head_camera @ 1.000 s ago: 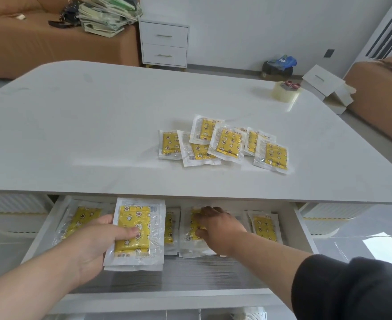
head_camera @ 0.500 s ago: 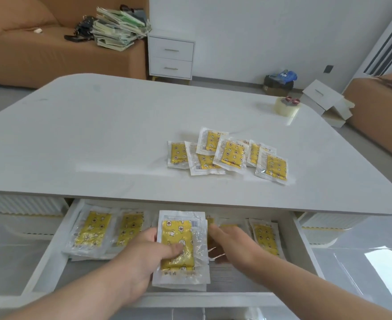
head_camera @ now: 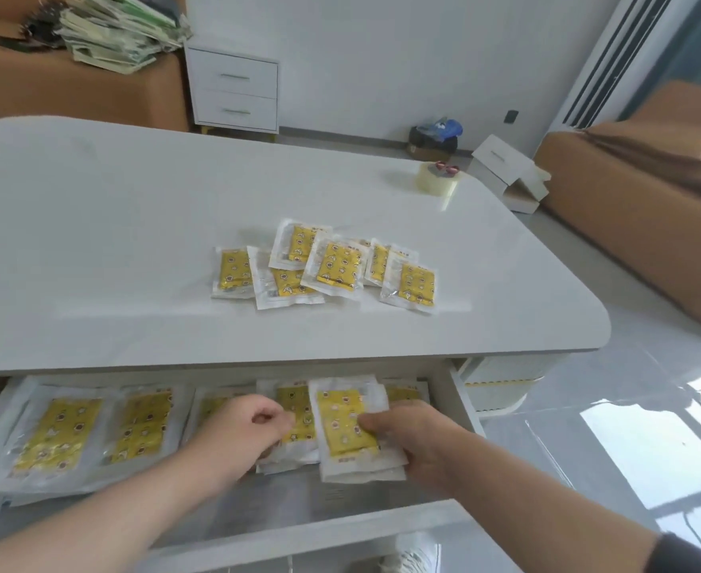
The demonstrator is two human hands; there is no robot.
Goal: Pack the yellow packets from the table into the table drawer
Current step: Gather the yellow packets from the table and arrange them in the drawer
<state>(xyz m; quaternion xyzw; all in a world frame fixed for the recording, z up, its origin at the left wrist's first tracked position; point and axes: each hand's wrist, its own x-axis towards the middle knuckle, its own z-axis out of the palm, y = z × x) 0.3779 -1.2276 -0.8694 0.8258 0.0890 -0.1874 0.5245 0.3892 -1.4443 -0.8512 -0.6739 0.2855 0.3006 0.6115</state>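
Observation:
Several yellow packets (head_camera: 336, 266) in clear wrappers lie in an overlapping cluster on the white table (head_camera: 134, 241), right of centre. Below the table's near edge the drawer (head_camera: 299, 535) stands pulled out, with more yellow packets (head_camera: 57, 432) lying in a row on its floor. My right hand (head_camera: 419, 444) grips a small stack of packets (head_camera: 342, 428) over the drawer's right part, thumb on top. My left hand (head_camera: 237, 432) hovers just left of that stack with its fingers curled and thumb against forefinger, nothing visible between them. It hides part of a packet beneath.
A roll of clear tape (head_camera: 437, 181) stands at the table's far right. Beyond are a white nightstand (head_camera: 235, 93), an orange sofa with piled papers (head_camera: 121, 31), a white box (head_camera: 506, 171) on the floor and another sofa (head_camera: 650, 192) to the right.
The stack of packets has gone from my left hand to my right hand and shifted right inside the drawer. My left hand has let go and curled beside it.

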